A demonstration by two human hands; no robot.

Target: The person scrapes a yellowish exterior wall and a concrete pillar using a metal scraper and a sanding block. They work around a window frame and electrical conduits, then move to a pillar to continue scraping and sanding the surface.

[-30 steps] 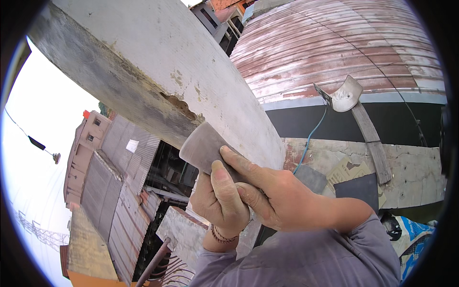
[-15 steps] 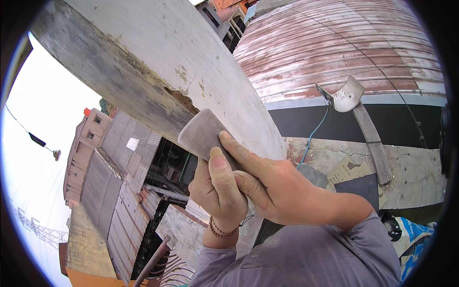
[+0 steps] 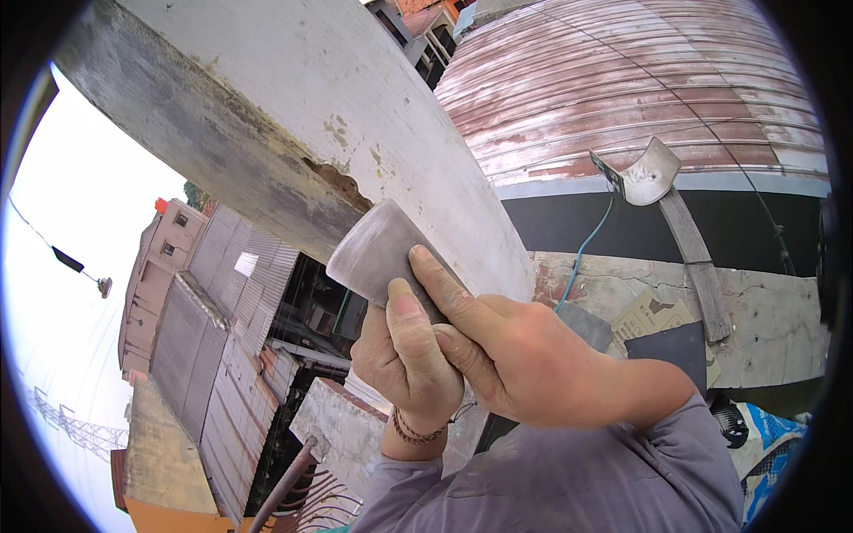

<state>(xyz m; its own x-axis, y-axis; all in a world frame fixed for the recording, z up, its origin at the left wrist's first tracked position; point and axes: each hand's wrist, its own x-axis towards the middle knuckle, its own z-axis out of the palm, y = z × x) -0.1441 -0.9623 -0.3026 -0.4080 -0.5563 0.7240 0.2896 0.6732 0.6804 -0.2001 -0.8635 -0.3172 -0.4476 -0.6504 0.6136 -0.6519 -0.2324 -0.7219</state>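
Note:
Both my hands grip a folded piece of grey sandpaper [image 3: 384, 249], with pale dust along its far edge. My left hand [image 3: 410, 364] has its fingers curled, with the thumb pressed on the sheet's upper face. Across from it, my right hand [image 3: 542, 360] lays a stretched index finger along the sheet, its thumb bent near the left thumb. Its other fingers are partly hidden. The far end of the sandpaper lies against the edge of a white-painted concrete column [image 3: 391, 98], just below a chipped brown patch [image 3: 338, 180]. Whether it touches along its whole face I cannot tell.
To the right, a ledge [image 3: 764, 306] bears dark grey sheets [image 3: 671, 351], a torn brown sheet [image 3: 653, 311] and a wooden stick [image 3: 697, 266] beside a curved metal piece [image 3: 653, 173]. A blue cord [image 3: 586, 249] hangs there. Rusty corrugated roofing [image 3: 622, 89] stretches beyond; buildings stand left, far below.
The sandpaper and both hands have shifted very slightly, the sheet's left corner a little down and left. My grip on it is the same.

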